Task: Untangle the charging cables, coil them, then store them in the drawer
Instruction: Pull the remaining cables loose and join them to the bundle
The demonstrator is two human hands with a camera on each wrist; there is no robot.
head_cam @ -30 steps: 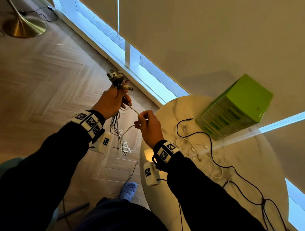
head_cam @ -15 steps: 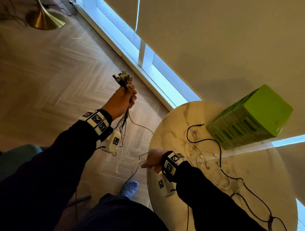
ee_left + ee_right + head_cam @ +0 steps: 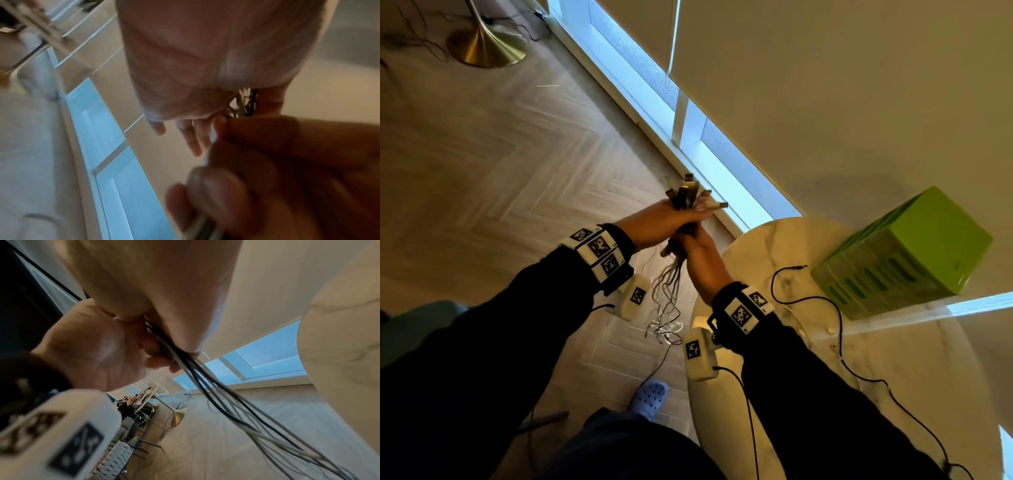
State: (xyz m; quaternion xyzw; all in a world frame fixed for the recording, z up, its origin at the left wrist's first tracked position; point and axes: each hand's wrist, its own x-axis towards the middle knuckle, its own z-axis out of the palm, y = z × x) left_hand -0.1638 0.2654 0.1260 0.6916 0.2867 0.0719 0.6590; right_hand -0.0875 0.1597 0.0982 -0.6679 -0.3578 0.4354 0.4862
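While the left hand [image 3: 657, 222] grips the cable bundle [image 3: 671, 281] just below its plugs, off the table's [image 3: 928, 394] left edge, the right hand [image 3: 702, 260] closes around the strands underneath. Untangling seems ongoing; next, probably one strand must be pulled free.

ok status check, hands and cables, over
Left hand grips cable bundle just under the plugs. Right hand grips the same bundle right below. Loose ends dangle over the floor. More cables on the table, green drawer box shut.
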